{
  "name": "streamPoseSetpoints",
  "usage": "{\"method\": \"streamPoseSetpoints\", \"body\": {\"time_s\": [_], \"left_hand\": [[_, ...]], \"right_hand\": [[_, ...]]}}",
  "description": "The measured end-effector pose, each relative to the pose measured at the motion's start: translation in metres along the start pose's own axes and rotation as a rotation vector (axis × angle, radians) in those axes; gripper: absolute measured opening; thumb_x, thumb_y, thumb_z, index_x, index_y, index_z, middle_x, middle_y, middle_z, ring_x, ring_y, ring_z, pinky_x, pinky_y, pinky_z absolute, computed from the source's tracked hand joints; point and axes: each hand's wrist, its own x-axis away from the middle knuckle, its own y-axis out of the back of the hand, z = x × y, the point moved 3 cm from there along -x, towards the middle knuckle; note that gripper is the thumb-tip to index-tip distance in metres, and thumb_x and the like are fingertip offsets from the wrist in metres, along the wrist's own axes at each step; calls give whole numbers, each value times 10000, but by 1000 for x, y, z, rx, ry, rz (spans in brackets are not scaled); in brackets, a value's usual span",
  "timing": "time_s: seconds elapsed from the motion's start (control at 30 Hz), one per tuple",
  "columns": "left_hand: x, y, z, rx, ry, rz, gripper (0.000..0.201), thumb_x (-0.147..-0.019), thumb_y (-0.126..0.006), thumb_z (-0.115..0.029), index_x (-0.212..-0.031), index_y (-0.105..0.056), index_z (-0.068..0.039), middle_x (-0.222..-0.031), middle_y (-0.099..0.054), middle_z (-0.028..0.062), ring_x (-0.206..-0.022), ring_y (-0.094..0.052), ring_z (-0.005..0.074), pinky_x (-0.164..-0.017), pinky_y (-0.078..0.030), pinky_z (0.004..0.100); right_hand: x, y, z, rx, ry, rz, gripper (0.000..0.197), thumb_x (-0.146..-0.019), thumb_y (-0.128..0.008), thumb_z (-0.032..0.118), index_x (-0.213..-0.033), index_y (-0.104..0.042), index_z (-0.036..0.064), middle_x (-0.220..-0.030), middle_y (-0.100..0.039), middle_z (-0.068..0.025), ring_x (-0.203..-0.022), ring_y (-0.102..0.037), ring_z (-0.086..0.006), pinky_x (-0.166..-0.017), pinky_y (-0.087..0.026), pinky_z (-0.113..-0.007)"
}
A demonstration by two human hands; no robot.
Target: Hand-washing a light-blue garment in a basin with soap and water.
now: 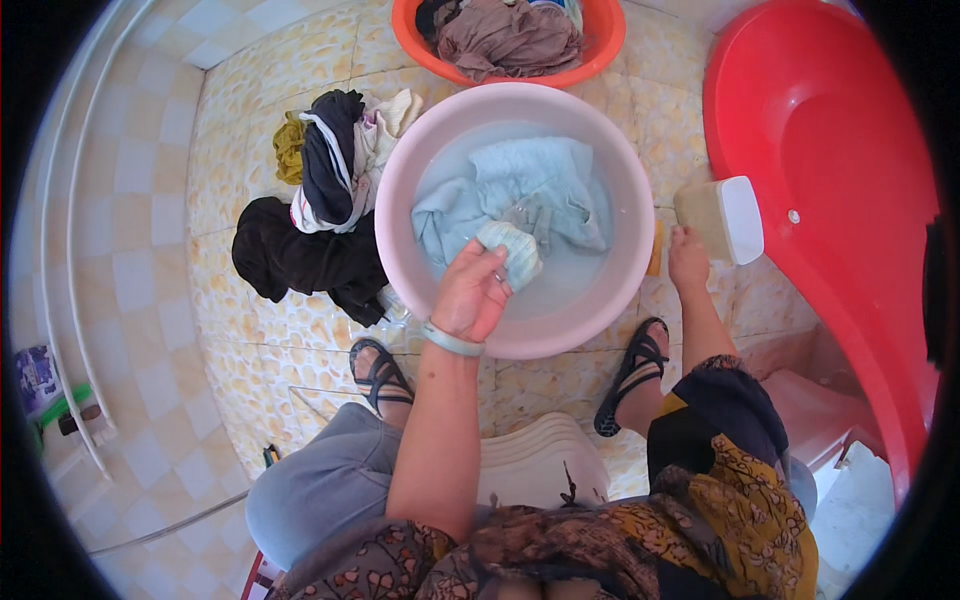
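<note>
My left hand (472, 300), with a pale bangle at the wrist, pinches a bunched pale green striped cloth (513, 252) over the near side of a pink basin (397, 220). Behind it, a light blue towel (545, 175) lies soaking in the basin's cloudy water. My right hand (688, 262) is low to the right of the basin, its fingers curled at the near corner of a see-through container with a white lid (741, 220). What those fingers grip, if anything, is hidden. A flat yellow piece (655, 250) lies between that hand and the basin.
An orange tub (607, 60) of clothes stands beyond the basin. Dark clothes (300, 258) and a mixed clothes pile (335, 160) lie on the tiled floor at left. A large red tub (830, 180) fills the right side. My sandalled feet flank the basin's near side.
</note>
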Motion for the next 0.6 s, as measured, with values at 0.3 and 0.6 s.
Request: {"method": "streamPoseSetpoints", "body": {"time_s": [0.3, 0.6], "left_hand": [[-3, -12, 22, 75, -54, -119, 237, -947, -436, -176, -1123, -498, -30, -1084, -584, 95, -1010, -572, 217, -895, -456, 381], [3, -19, -5, 187, -171, -57, 300, -953, -391, -187, -1189, -455, -13, -1156, -555, 118, -1071, -541, 227, -928, -436, 383]], "right_hand": [[139, 14, 229, -692, 461, 43, 360, -912, -488, 291, -1096, -565, -9, -1098, -562, -196, -980, -561, -265, -883, -416, -337], [123, -5, 231, -1543, -330, 707, 489, -926, -400, 433, -1068, -581, 2, -1022, -616, -115, -912, -587, -197, -785, -461, -339]]}}
